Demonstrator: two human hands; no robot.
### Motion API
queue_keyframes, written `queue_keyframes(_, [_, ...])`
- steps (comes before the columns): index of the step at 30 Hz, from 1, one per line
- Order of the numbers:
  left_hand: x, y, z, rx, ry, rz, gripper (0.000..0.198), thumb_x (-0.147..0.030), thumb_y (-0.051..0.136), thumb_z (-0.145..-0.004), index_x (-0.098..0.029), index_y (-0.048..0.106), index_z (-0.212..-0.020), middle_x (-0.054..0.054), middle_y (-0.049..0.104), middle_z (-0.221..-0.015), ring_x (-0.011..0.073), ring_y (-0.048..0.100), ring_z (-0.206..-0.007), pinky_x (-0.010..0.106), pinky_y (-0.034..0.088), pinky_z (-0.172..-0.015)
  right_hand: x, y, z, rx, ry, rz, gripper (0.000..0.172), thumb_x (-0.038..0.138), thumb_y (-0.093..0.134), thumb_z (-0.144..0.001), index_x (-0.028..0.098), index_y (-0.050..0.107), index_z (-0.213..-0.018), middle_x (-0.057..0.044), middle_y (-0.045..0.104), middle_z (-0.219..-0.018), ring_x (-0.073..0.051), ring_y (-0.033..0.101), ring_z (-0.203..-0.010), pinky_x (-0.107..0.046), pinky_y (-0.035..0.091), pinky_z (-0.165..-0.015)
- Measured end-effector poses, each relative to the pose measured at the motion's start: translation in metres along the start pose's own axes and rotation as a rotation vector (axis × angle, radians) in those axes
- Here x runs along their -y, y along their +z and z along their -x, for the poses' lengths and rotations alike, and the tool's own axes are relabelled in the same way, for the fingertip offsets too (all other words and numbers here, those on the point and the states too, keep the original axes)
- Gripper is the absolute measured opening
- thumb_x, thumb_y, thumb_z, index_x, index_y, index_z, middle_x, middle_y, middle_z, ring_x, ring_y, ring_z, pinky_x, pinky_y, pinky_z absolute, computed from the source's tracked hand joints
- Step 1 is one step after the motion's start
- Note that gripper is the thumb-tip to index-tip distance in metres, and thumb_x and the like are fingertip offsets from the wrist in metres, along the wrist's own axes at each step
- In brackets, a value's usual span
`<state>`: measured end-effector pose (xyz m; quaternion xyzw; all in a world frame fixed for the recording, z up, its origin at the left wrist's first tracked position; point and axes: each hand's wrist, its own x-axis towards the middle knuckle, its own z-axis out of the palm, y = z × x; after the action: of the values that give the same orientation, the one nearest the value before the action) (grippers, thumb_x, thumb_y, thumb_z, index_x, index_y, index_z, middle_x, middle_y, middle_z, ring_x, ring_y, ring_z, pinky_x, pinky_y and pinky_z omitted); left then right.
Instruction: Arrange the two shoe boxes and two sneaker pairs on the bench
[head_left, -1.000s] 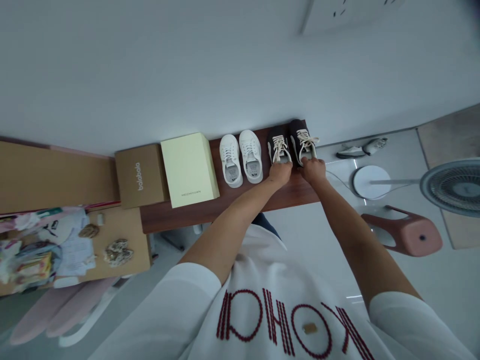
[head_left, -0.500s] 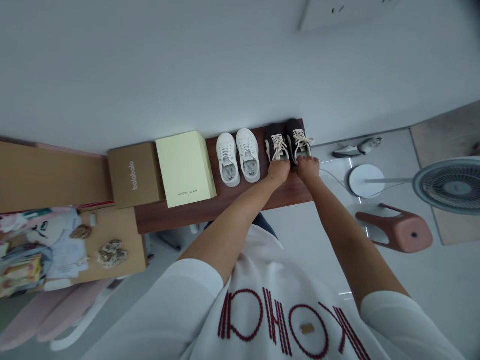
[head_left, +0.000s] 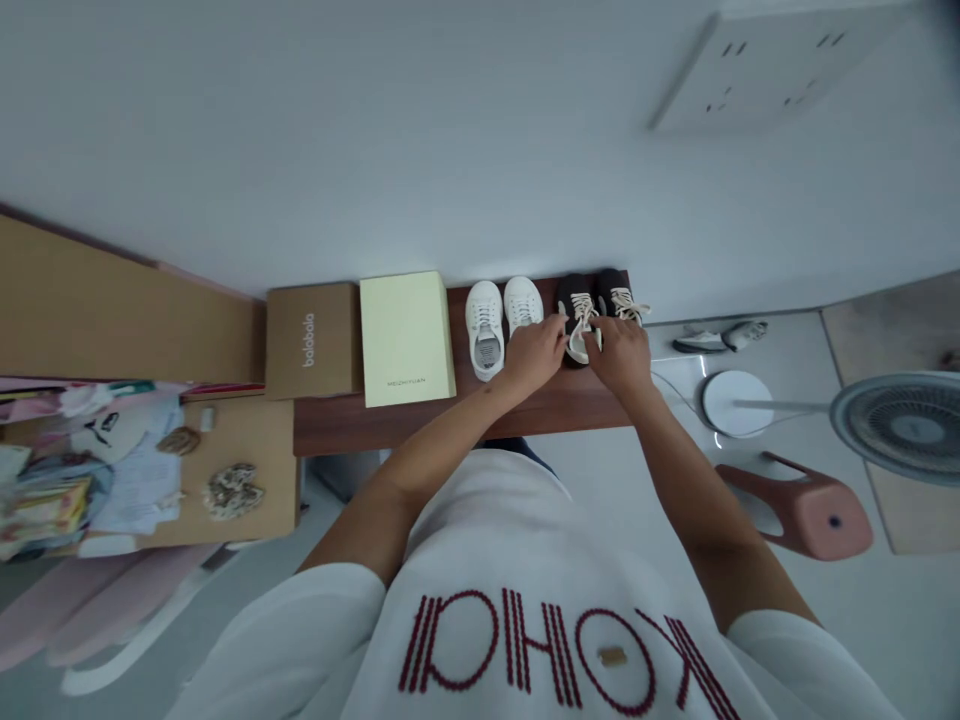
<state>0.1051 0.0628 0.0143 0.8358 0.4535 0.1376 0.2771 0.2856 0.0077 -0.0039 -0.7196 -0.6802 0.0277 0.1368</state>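
A: What fills the view?
B: A white wall (head_left: 375, 150) with a socket plate (head_left: 776, 70), above a dark wooden bench (head_left: 465, 425). At the bottom is the person's white shirt (head_left: 487, 530), its red letters (head_left: 525, 640) upside down and hard to read with certainty.

A: Any labels?
B: A brown box (head_left: 311, 340) reads "balabala", and a pale yellow box (head_left: 406, 340) reads "MEIZHIYUAN". Both sit on the bench beside white sneakers (head_left: 502, 325).

A: And the hands?
B: The dark sneakers (head_left: 592, 305) stand at the bench's right end. The left hand (head_left: 534, 355) and right hand (head_left: 619, 358) are slightly apart, with their fingertips at the cream laces (head_left: 583, 318) of the nearer sneaker. The hands hide part of that shoe, so I can't tell whether either one grips a lace.

A: Any change from the earlier view?
B: Yes. The hands sat closer together, at the sneakers' ends. Now the left hand is further left, just beside the white sneakers.
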Motion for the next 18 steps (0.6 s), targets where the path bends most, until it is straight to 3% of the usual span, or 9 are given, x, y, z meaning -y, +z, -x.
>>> queue_keyframes(4, [0.046, -0.031, 0.076, -0.088, -0.138, 0.096, 0.033, -0.028, 0.054, -0.105, -0.021, 0.065, -0.136, 0.009, 0.08, -0.113, 0.0242, 0.076, -0.107, 0.037, 0.056, -0.1, 0.05, 0.004, 0.015, -0.019, -0.096, -0.136, 0.032, 0.034, 0.048, -0.106, 0.015, 0.069, -0.121, -0.017, 0.076, -0.112, -0.033, 0.065, -0.104, -0.045, 0.047, -0.096])
queue_keyframes(8, [0.101, -0.043, 0.18, -0.083, -0.422, 0.16, 0.032, -0.029, 0.056, -0.102, -0.024, 0.069, -0.131, 0.01, 0.08, -0.113, 0.0263, 0.076, -0.107, 0.04, 0.058, -0.1, 0.105, 0.027, 0.046, 0.062, -0.129, -0.273, 0.034, 0.035, 0.047, -0.106, 0.016, 0.071, -0.122, -0.017, 0.077, -0.113, -0.033, 0.069, -0.106, -0.046, 0.051, -0.097])
queue_keyframes(10, [0.129, -0.044, 0.233, -0.026, -0.582, 0.217, 0.03, -0.028, 0.056, -0.101, -0.023, 0.071, -0.126, 0.009, 0.081, -0.106, 0.0269, 0.077, -0.102, 0.041, 0.059, -0.098, 0.132, 0.043, 0.066, 0.217, -0.096, -0.312, 0.035, 0.033, 0.048, -0.106, 0.017, 0.071, -0.126, -0.017, 0.078, -0.117, -0.032, 0.071, -0.107, -0.045, 0.054, -0.098])
queue_keyframes(13, [0.178, -0.052, 0.3, 0.02, -0.765, 0.292, 0.029, -0.023, 0.054, -0.098, -0.023, 0.073, -0.121, 0.008, 0.082, -0.098, 0.0274, 0.078, -0.1, 0.043, 0.059, -0.098, 0.168, 0.063, 0.092, 0.614, -0.033, -0.328, 0.035, 0.031, 0.059, -0.1, 0.02, 0.072, -0.131, -0.014, 0.079, -0.124, -0.031, 0.074, -0.114, -0.044, 0.056, -0.102])
queue_keyframes(15, [0.216, -0.066, 0.33, -0.089, -0.836, 0.281, 0.031, -0.024, 0.055, -0.097, -0.024, 0.071, -0.124, 0.01, 0.081, -0.108, 0.0287, 0.077, -0.107, 0.046, 0.058, -0.102, 0.194, 0.073, 0.102, 0.811, -0.011, -0.383, 0.037, 0.03, 0.067, -0.095, 0.02, 0.074, -0.13, -0.014, 0.077, -0.131, -0.033, 0.072, -0.122, -0.045, 0.055, -0.107])
queue_keyframes(18, [0.284, -0.1, 0.346, -0.364, -0.862, 0.218, 0.04, -0.033, 0.062, -0.095, -0.022, 0.066, -0.133, 0.016, 0.074, -0.132, 0.0328, 0.068, -0.128, 0.052, 0.051, -0.114, 0.248, 0.086, 0.102, 0.844, 0.062, -0.621, 0.039, 0.031, 0.071, -0.093, 0.02, 0.075, -0.13, -0.014, 0.075, -0.137, -0.032, 0.071, -0.127, -0.046, 0.054, -0.112])
